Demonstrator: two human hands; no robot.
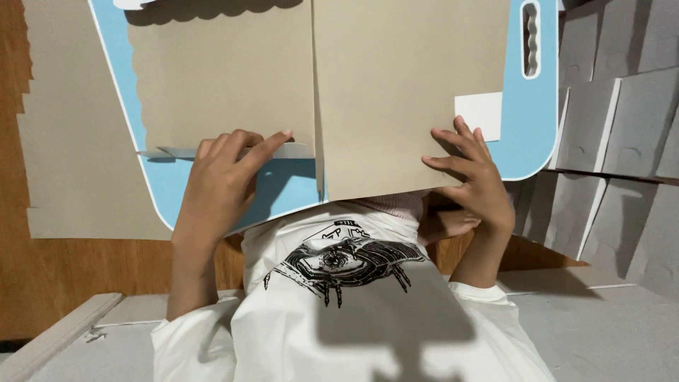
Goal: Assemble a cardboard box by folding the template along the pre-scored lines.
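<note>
Left hand (223, 180): I see its fingers spread flat on the cardboard box blank (396, 92), at 9 o'clock.
Right hand (470, 177): grips the blank's lower edge at 3 o'clock.
Hidden: blank's top cut off; stacked grey cardboard (615, 134) partly out of frame.

Views: one, head-worn. Position: on the person's head, looking steeply down along the white printed shirt (339, 283) toward the lap. Range: close; the left hand (219, 187) and right hand (472, 177) fill mid-frame. Field: flat cardboard blank (403, 92) across the top, wooden floor (85, 262) at left, grey stacked cartons (622, 127) at right. Shared area: none, single view.
</note>
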